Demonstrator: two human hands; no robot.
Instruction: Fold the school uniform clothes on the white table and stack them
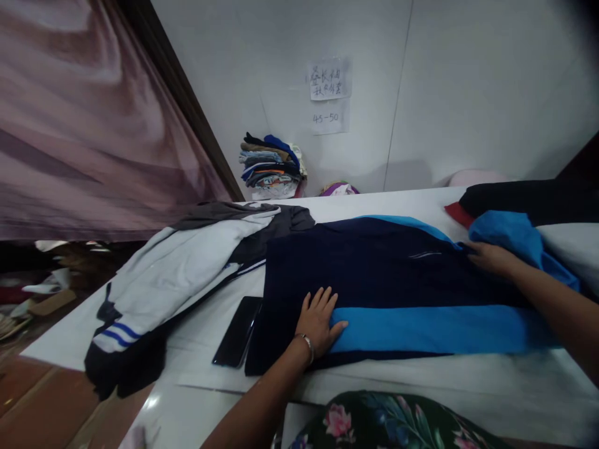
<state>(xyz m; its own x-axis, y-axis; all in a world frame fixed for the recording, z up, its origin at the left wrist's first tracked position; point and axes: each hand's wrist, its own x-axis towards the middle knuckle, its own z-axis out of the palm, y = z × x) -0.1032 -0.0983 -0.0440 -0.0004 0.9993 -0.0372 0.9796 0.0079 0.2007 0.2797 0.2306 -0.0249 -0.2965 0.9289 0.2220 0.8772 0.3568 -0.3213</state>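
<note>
A navy jacket [369, 268] with bright blue panels lies spread flat on the white table in front of me. My left hand [319, 319] rests on its lower left part with the fingers stretched out, at the end of a blue panel. At the upper right edge, my right hand [491, 257] has its fingers closed on the jacket's cloth; the fingertips are partly hidden. A bunched bright blue part of cloth [508, 229] lies just beyond that hand. Close to the jacket's left edge is a black phone [238, 332], lying flat.
Grey, white and black garments [187, 262] sprawl over the left of the white table [388, 201]. A stack of folded clothes [269, 165] stands at the back by the wall. Black and white clothes [528, 198] are heaped at right. Handwritten paper signs [330, 84] hang on the wall.
</note>
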